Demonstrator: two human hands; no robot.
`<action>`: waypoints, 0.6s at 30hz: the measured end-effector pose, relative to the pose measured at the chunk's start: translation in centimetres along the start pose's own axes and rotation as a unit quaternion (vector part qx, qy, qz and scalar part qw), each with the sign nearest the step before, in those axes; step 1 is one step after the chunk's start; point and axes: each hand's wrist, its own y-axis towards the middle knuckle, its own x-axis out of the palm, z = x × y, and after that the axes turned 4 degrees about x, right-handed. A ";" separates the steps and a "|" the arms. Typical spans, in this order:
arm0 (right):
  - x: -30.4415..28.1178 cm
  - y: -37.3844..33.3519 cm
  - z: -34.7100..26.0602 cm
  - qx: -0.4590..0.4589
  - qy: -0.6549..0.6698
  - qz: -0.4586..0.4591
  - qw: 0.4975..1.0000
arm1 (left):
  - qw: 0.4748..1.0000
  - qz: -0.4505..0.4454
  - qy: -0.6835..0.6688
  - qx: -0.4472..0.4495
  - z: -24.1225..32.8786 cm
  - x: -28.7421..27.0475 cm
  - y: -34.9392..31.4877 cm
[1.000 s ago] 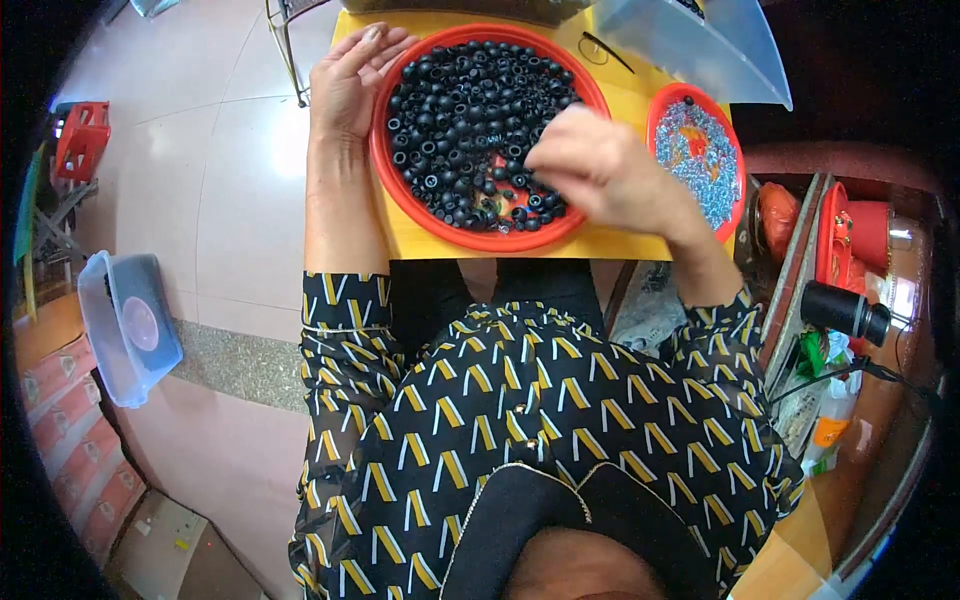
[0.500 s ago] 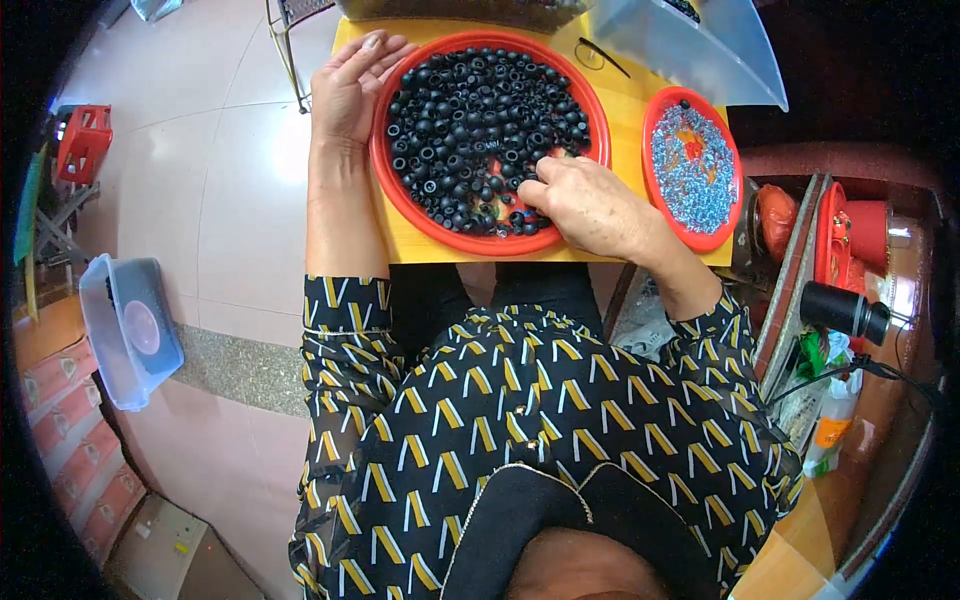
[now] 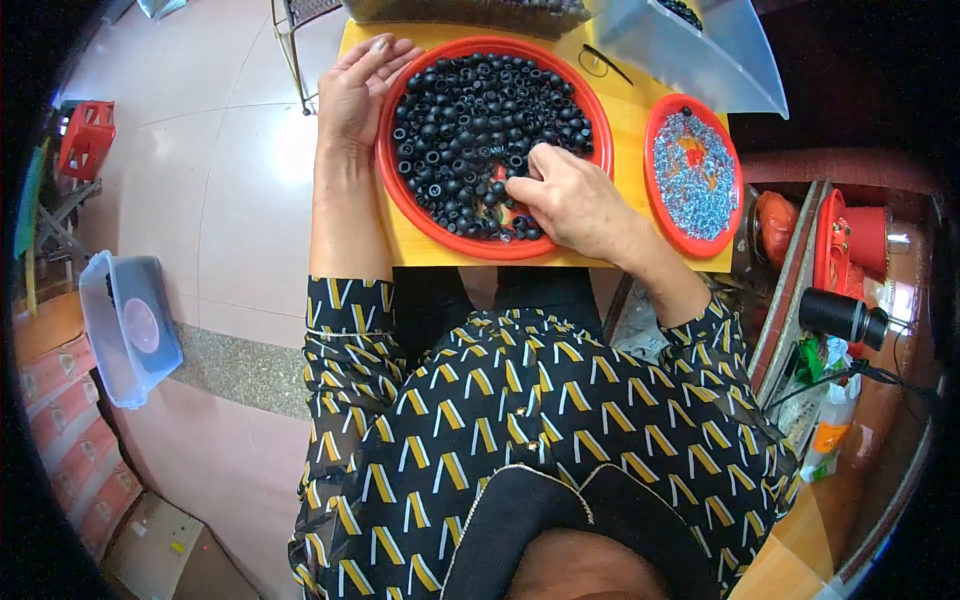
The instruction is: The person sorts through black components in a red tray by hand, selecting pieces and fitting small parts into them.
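Observation:
A round red tray [image 3: 603, 120] on the yellow table holds many small black hollow caps or beads [image 3: 470, 115]. My left hand [image 3: 355, 95] lies along the tray's left rim, its fingers stretched out and the thumb extended. Within the tray's lower right part, my right hand [image 3: 575, 205] is closed, thumb and fingertips pinched low among the black pieces. What lies between those fingertips is hidden. Bits of the tray's patterned floor show beside them. A smaller red plate [image 3: 738, 205] to the right carries many small silvery-blue pieces [image 3: 695, 200].
Eyeglasses [image 3: 594, 62] lie on the yellow table [image 3: 640, 110] behind the trays. A clear plastic bin [image 3: 700, 60] stands at the far right, and another container [image 3: 470, 15] at the back. On the floor to the left are a blue tub [image 3: 135, 330] and a red stool [image 3: 88, 140].
My right hand has moved slightly left over the black pieces, still pinched. My left hand keeps its place at the rim. The whole view has shifted a little.

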 end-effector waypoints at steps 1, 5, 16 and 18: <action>0.1 0.0 -0.1 -0.005 -0.009 0.003 1.000 | 1.000 0.000 -0.002 0.001 0.0 0.0 0.0; 0.3 0.1 -0.5 0.020 -0.035 -0.015 0.999 | 1.000 0.001 -0.003 0.003 0.1 0.1 -0.2; -4.4 0.3 0.9 0.011 0.098 0.025 0.995 | 1.000 0.009 0.015 0.003 0.4 0.4 -0.3; -6.0 0.6 1.7 0.014 0.129 0.085 0.988 | 1.000 0.007 0.016 0.007 0.4 0.3 -0.4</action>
